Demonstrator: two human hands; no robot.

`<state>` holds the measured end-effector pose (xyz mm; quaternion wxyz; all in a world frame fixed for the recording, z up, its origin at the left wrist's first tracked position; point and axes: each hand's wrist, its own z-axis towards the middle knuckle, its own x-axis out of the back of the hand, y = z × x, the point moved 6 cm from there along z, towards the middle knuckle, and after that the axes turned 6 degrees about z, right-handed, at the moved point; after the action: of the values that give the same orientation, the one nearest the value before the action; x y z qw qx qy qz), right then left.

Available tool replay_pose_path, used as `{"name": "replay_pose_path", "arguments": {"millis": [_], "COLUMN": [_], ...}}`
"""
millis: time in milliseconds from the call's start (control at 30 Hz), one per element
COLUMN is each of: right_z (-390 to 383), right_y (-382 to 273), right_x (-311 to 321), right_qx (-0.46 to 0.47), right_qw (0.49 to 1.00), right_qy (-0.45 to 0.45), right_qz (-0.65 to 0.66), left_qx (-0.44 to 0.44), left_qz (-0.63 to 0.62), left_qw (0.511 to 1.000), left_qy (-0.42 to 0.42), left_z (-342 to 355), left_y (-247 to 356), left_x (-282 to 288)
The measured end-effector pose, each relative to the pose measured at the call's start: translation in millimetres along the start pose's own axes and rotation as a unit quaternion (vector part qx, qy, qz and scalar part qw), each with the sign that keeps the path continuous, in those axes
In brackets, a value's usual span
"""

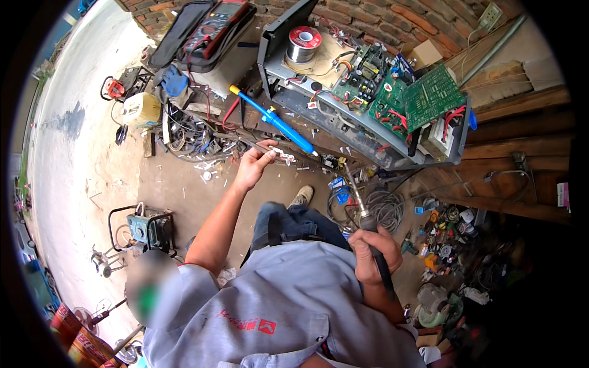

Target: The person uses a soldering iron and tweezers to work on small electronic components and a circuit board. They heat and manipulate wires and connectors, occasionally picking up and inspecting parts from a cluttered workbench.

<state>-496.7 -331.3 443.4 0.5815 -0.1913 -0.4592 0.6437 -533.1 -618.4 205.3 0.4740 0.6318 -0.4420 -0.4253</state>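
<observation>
Over the floor by the bench, my L hand (254, 167) has thumb & fingertips pinched on a small white-and-red piece (285, 157), too tiny to tell what exactly. My R hand (377, 251) is wrapped round the dark handle of a soldering iron (366, 216), metal shaft pointing up & a bit L, tip apart from the piece. Blue pump-type tool (282, 126) w/ yellow end lies slantwise just beyond my L hand. Past that, open metal chassis (368, 149) w/ green circuit boards (434, 96), solder spool (305, 38) at its L end. Multimeter (218, 27) further L; grey cable coil (388, 211) on floor nr the iron.
</observation>
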Motion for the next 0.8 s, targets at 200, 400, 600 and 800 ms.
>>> {"name": "replay_pose_path", "arguments": {"millis": [200,400,600,800], "right_z": [9.0,15.6,4.1,-3.8], "right_y": [16.1,14.1,1.5,-7.5], "right_x": [-13.9,-22.5,-43.7,-66.1], "right_qx": [-0.034,-0.047,-0.076,-0.096], "right_qw": [0.999,0.998,0.995,0.986], "right_qy": [-0.012,-0.026,0.047,0.124], "right_qz": [0.03,-0.013,-0.033,-0.057], "left_qx": [-0.028,-0.132,-0.128,-0.17], "left_qz": [0.014,0.13,0.11,0.119], "left_qw": [0.999,0.983,0.983,0.974], "left_qy": [-0.007,0.013,-0.078,-0.089], "left_z": [18.8,57.2,101.4,104.6], "left_y": [-6.7,46.3,69.7,83.4], "left_x": [-5.7,8.2,-0.9,0.0]}}
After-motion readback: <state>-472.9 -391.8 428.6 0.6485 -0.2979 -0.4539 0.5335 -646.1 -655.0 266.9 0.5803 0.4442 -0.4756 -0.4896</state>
